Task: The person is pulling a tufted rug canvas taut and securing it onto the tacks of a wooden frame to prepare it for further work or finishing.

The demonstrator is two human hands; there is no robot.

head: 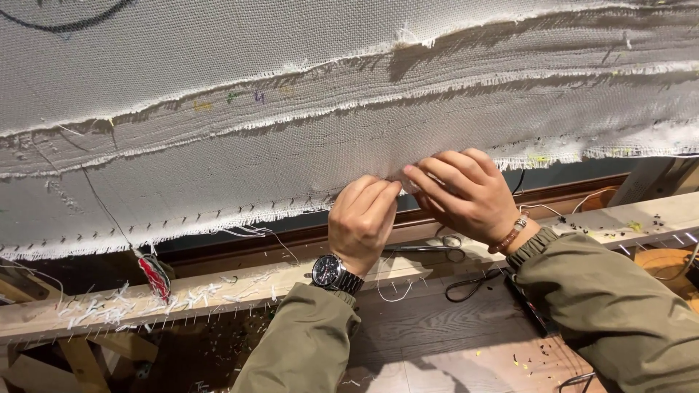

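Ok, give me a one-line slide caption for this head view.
Both hands, left hand and right hand, pinch the frayed lower edge of white woven cloth above a wooden frame rail.

cloth [291, 160]: hangs above the fingers, its lower edge pinched between both hands
left hand [362, 218]: just left of the right hand [466, 193], fingertips touching
wooden beam [145, 298]: below the fingers, running left to right
scissors [429, 247]: on the beam, just under the fingers
thread scraps [109, 306]: on the beam, far left of the fingers
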